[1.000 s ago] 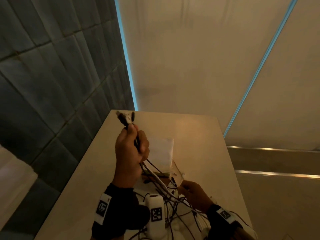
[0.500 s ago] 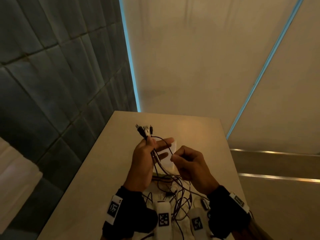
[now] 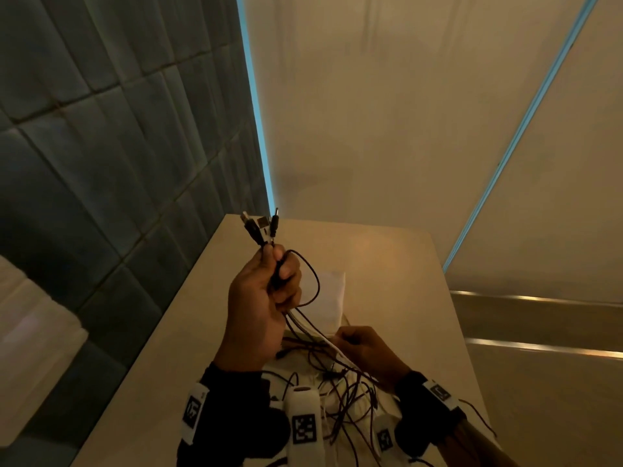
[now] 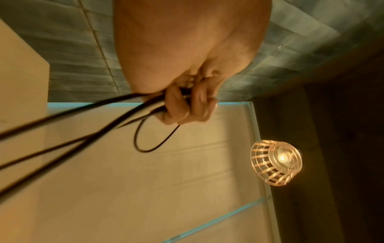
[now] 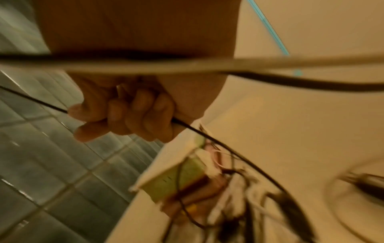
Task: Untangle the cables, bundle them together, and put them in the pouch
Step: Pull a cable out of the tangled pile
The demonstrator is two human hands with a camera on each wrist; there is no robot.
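Cables (image 3: 305, 326), thin and mostly dark with one pale flat lead among them, run from the raised left hand (image 3: 261, 299) down to a loose tangle on the near end of the table (image 3: 387, 264). That hand's fingers curl tight round the gathered strands just below the plug ends (image 3: 259, 227), which stand up above the fist: slim black barrels and a metal-tipped connector. One strand bows out in a rounded loop beside the knuckles. Lower and nearer the body, the right hand (image 3: 365, 348) has its fingers (image 5: 133, 115) folded round a single fine black cable that passes through the fist, taut on both sides. A pale, flat, soft-looking pouch (image 3: 328, 296) lies on the table just beyond the hands. The tabletop is smooth and beige with straight edges; its left edge runs near a wall of dark rectangular tiles (image 3: 101, 163), and its far half is open surface. Right of the table the floor drops away. A slatted lamp (image 4: 276, 162) glows in the left wrist view.
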